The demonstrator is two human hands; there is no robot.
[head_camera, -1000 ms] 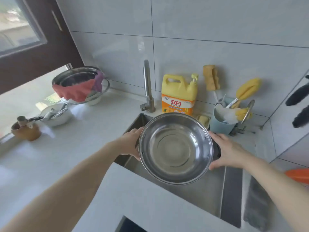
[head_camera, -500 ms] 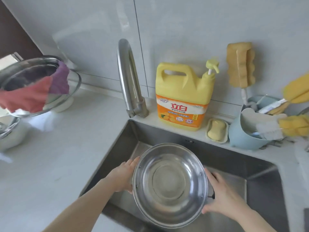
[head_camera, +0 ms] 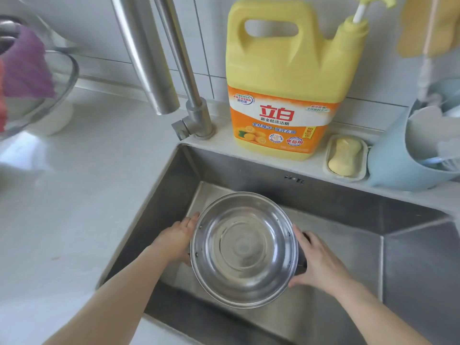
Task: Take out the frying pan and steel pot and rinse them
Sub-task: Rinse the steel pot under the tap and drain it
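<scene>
You held the steel pot [head_camera: 244, 249] inside the sink [head_camera: 410, 257], mouth up, below and in front of the faucet [head_camera: 149, 58]; your left hand [head_camera: 178, 239] gripped its left side, fingers curled at the rim, and your right hand [head_camera: 317, 261] wrapped round the dark handle [head_camera: 301, 255] on its right. On the ledge behind sat the yellow detergent jug [head_camera: 286, 78], a soap bar in a dish [head_camera: 344, 156] and a blue holder [head_camera: 395, 155], with the white table [head_camera: 74, 195] to the left.
</scene>
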